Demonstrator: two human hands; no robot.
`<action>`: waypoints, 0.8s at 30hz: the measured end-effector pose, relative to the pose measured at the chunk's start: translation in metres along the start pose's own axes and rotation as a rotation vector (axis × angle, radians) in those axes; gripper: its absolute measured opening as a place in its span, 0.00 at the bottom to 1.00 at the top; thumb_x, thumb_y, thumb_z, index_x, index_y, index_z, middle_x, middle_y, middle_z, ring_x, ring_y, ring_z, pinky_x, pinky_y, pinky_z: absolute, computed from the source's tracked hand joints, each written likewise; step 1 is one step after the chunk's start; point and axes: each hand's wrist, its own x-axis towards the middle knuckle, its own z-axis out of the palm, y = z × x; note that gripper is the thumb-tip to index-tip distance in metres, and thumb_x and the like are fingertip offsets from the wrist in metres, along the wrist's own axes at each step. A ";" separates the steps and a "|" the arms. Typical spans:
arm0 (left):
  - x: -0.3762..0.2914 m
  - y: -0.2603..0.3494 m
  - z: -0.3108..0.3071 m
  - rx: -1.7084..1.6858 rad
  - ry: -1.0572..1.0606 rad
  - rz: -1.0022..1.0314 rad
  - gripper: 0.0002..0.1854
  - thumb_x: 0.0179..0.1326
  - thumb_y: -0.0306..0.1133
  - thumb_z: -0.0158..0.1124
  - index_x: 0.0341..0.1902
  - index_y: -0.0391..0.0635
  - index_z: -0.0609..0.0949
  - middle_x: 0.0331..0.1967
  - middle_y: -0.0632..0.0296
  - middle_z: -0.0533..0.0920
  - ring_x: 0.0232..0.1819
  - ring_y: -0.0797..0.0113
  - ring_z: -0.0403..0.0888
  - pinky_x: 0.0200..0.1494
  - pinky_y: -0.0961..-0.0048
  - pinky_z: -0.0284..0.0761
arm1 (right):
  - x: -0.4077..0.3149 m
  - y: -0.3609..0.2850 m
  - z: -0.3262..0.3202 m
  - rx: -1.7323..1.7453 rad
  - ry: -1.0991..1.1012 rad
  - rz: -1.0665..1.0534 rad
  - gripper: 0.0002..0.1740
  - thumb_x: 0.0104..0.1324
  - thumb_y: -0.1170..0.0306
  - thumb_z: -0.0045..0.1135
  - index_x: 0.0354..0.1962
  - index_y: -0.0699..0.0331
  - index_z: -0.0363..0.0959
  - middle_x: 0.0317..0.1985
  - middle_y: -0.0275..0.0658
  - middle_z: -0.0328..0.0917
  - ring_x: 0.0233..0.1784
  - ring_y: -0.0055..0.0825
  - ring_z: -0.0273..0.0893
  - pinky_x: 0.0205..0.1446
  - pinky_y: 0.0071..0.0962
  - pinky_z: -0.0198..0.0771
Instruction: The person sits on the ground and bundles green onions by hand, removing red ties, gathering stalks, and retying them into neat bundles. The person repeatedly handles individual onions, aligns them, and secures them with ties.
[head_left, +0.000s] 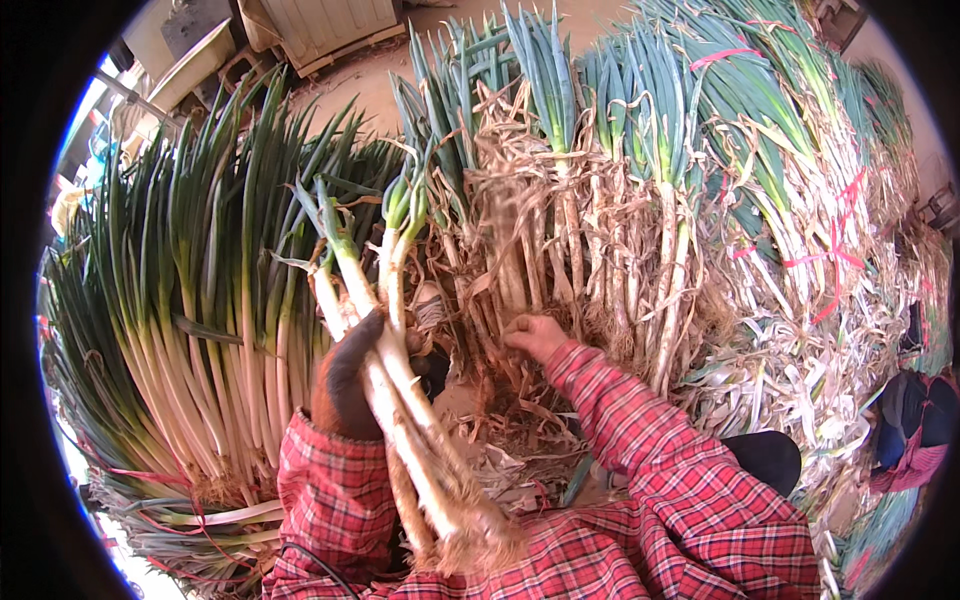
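Note:
My left hand, in a dark and orange-brown work glove, is closed around a few Welsh onions. Their green tops are short, their white shanks slant across my forearm, and the fibrous roots hang over my lap. My right hand is bare, its fingers curled at the foot of a row of unpeeled Welsh onions wrapped in dry brown leaves. Blur above it and the curl of the fingers hide whether a strip of leaf is pinched there. Peeled onions with clean white shanks lean upright at my left.
Bundles tied with pink twine are stacked at right, above a heap of stripped leaves. Another person's dark and pink clothing shows at the far right. More tied onions lie at lower left; a pale container stands behind.

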 end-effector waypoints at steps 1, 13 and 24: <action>0.000 -0.006 0.001 -0.012 -0.022 0.002 0.19 0.64 0.41 0.56 0.45 0.35 0.76 0.29 0.54 0.81 0.28 0.63 0.80 0.34 0.71 0.80 | -0.005 0.004 0.006 -0.046 -0.019 0.065 0.13 0.62 0.73 0.57 0.45 0.68 0.75 0.38 0.41 0.82 0.35 0.25 0.80 0.41 0.25 0.78; 0.005 -0.014 0.029 0.144 0.022 -0.048 0.18 0.62 0.41 0.57 0.43 0.37 0.78 0.31 0.54 0.82 0.31 0.63 0.80 0.35 0.69 0.79 | 0.081 0.036 -0.041 -0.644 0.258 0.107 0.40 0.66 0.69 0.51 0.71 0.59 0.42 0.70 0.49 0.53 0.67 0.44 0.63 0.70 0.37 0.62; 0.017 -0.010 0.010 0.210 0.096 -0.032 0.25 0.61 0.48 0.58 0.51 0.40 0.72 0.30 0.55 0.80 0.27 0.64 0.79 0.27 0.74 0.77 | 0.086 0.014 -0.059 -0.154 0.285 0.027 0.26 0.65 0.62 0.58 0.54 0.72 0.68 0.40 0.50 0.80 0.35 0.29 0.78 0.36 0.25 0.73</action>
